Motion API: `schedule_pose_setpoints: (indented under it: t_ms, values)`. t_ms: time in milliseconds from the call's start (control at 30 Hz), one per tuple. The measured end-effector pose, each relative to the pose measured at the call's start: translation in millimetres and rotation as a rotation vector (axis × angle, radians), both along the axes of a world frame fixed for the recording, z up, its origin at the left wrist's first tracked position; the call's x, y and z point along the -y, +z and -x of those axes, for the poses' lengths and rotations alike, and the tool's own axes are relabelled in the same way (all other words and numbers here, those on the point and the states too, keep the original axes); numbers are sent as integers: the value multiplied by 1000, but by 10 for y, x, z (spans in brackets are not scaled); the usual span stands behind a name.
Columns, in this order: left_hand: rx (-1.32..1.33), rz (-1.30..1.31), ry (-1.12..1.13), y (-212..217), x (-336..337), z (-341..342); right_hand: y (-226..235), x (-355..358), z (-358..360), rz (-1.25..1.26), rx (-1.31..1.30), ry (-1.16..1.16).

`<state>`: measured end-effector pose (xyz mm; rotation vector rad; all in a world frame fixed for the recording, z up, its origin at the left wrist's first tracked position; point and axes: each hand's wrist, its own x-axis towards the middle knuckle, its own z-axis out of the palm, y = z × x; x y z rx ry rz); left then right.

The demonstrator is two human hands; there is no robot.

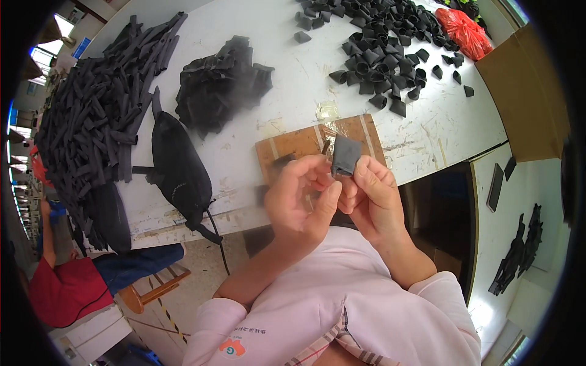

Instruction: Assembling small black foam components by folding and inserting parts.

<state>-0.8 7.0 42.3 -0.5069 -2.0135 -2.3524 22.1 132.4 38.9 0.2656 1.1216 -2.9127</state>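
I see both hands raised over the near edge of the wooden board (305, 143) on the white counter (293, 79). My right hand (373, 194) pinches a small dark fabric piece (345, 155); my left hand (300, 198) curls just beside it. Beyond the board lies a heap of folded black loops (384, 43).

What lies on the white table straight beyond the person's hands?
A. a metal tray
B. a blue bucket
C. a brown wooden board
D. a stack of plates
C: a brown wooden board lies on the white table just behind the small dark grey fabric piece that both hands pinch.
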Motion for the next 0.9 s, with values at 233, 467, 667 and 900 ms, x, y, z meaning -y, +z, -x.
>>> schedule_pose_setpoints:
  t_ms: [233, 467, 667, 900]
  values:
    - [163, 2, 76, -132, 20, 5, -122, 24, -91, -186, 293, 213]
    - [128, 248, -73, -284, 142, 8, -149, 11, -60, -1272, -380, -165]
    - [181, 238, 74, -356, 117, -76, -335, 77, -56, -1669, -729, -320]
    - [-2, 324, 202, -526, 301, -125, -240, -236, 72, -1592, -716, -402]
